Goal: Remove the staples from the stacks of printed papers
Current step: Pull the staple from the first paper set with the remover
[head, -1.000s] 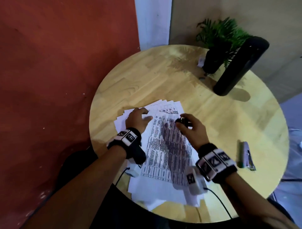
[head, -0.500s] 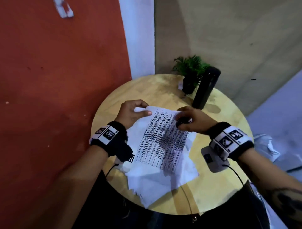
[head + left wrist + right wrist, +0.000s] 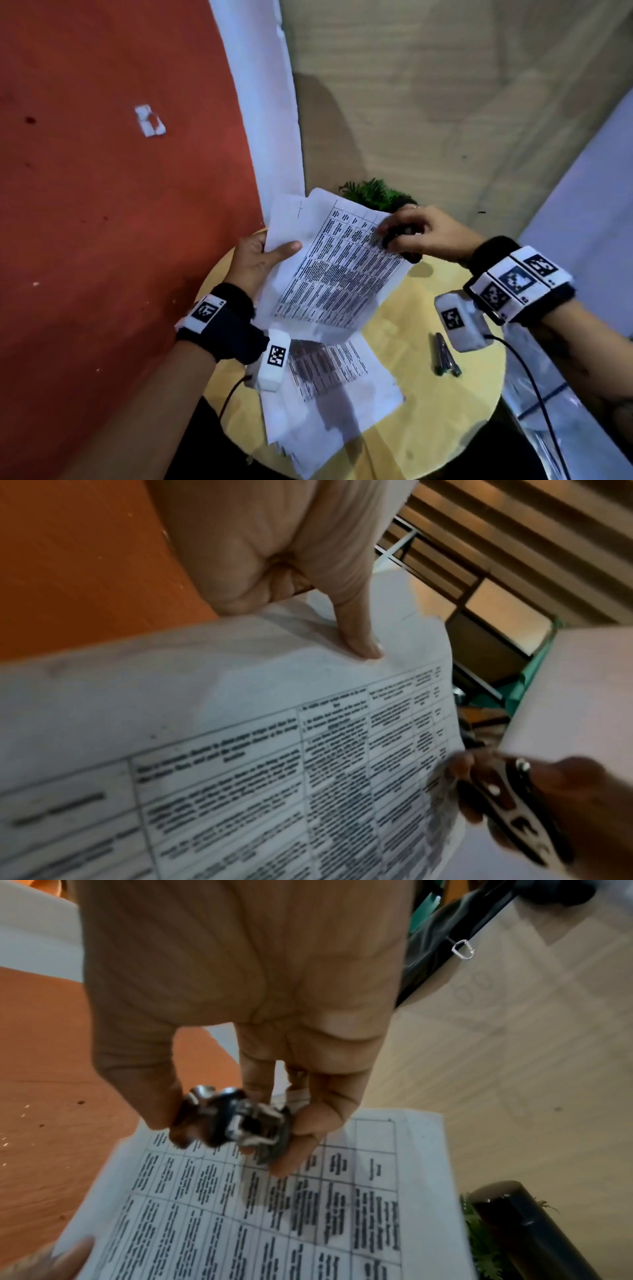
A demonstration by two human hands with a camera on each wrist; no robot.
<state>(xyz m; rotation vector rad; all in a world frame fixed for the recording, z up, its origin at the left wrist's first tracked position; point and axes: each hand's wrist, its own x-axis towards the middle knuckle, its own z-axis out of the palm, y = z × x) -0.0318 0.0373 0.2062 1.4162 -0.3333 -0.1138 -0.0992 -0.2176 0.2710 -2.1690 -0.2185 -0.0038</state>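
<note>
A stapled stack of printed papers [image 3: 335,274] with a table of text is held up in the air above the round wooden table [image 3: 411,322]. My left hand [image 3: 260,260] pinches its left edge, thumb on top [image 3: 359,639]. My right hand [image 3: 418,233] grips a black and metal staple remover [image 3: 236,1121] at the stack's upper right corner [image 3: 441,764]; its claws sit at the paper's edge. More printed sheets [image 3: 329,387] lie fanned on the table below. No staple is visible.
A grey stapler [image 3: 445,354] lies on the table right of the loose sheets. A potted green plant [image 3: 373,193] and a black cylinder [image 3: 527,1229] stand behind the held stack. A red wall [image 3: 120,205] is on the left.
Both hands have lifted the top stack off the table and raised it toward the head camera. The right hand kept the staple remover at the stack's corner throughout.
</note>
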